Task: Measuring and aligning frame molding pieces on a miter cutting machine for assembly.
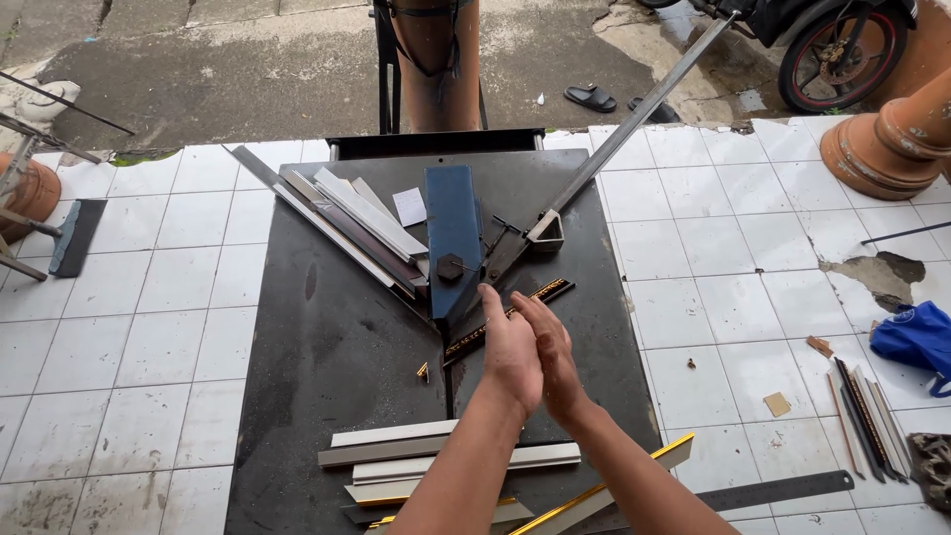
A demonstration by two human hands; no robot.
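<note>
Two bare hands pressed together over the middle of a black metal desk [327, 367]: left hand [511, 355] and right hand [551, 359] palm against palm, fingers [492, 305] stretched out straight and gripping nothing. Just beyond the fingertips, a dark moulding strip [540, 296] with a fine gold pattern, lying slantwise on the desk under the fingers and reaching up to the right. Close behind it, a blue steel guide block [453, 223], flat and upright in shape, with a black hexagonal knob [451, 267] at its lower end. To the right of the block, a long grey lever bar [634, 123] rising diagonally off the desk toward the far ground. To the left, a fan of pale and dark flat strips [362, 223] laid at an angle, smooth and matte, and beside them a small white paper slip [409, 206], square-cornered. Near the lower edge, a stack of grey-white mouldings [396, 443] with angled cut ends, one gold-edged piece [634, 473] among them, partly behind the forearms. Beneath that, a dark steel ruler [783, 488] on glossy white floor tiles [158, 327], some chipped. Farther right, a bundle of thin sticks [870, 411], a crumpled blue bag [916, 337] with contents hidden, and ribbed terracotta pots [887, 144].
</note>
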